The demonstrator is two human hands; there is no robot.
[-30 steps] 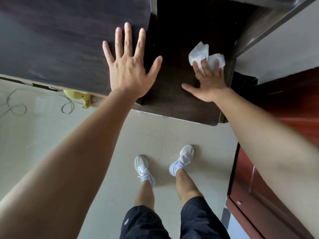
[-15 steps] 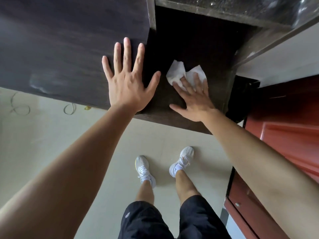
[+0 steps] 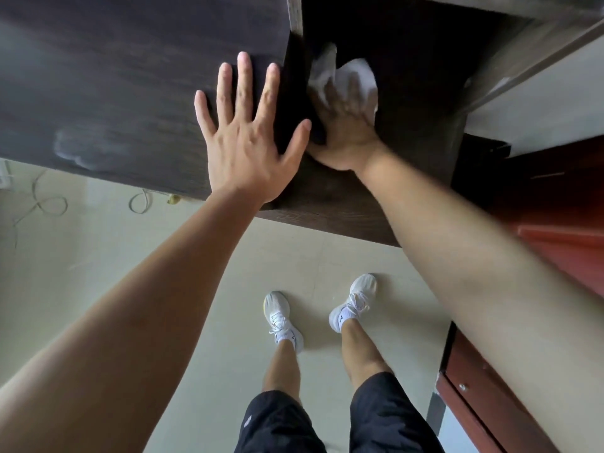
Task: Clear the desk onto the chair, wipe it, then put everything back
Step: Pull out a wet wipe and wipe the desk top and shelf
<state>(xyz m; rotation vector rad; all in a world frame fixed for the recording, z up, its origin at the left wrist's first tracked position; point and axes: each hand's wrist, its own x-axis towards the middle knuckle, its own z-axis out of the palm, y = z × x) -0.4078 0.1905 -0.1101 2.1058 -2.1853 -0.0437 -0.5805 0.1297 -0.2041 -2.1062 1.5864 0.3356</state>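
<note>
A dark wooden desk (image 3: 114,80) fills the top of the head view, with a damp smear near its front edge at the left. My left hand (image 3: 248,138) lies flat on the desk top, fingers spread, holding nothing. Just right of it, my right hand (image 3: 343,125) presses a crumpled white wipe (image 3: 356,75) onto the lower, darker desk section (image 3: 421,103). The right hand is motion-blurred and sits against the step between the two desk surfaces. No chair shows in this view.
Pale tiled floor (image 3: 98,273) lies below the desk edge, with thin cables (image 3: 49,204) looped at the left. My legs and white shoes (image 3: 281,318) stand near the desk. A reddish-brown door or cabinet (image 3: 562,243) is at the right, and a light wall (image 3: 539,99) above it.
My right hand has slid the wipe leftward across the lower desk section, up against the step beside my left thumb. The left hand stays planted; the camera has tilted a little.
</note>
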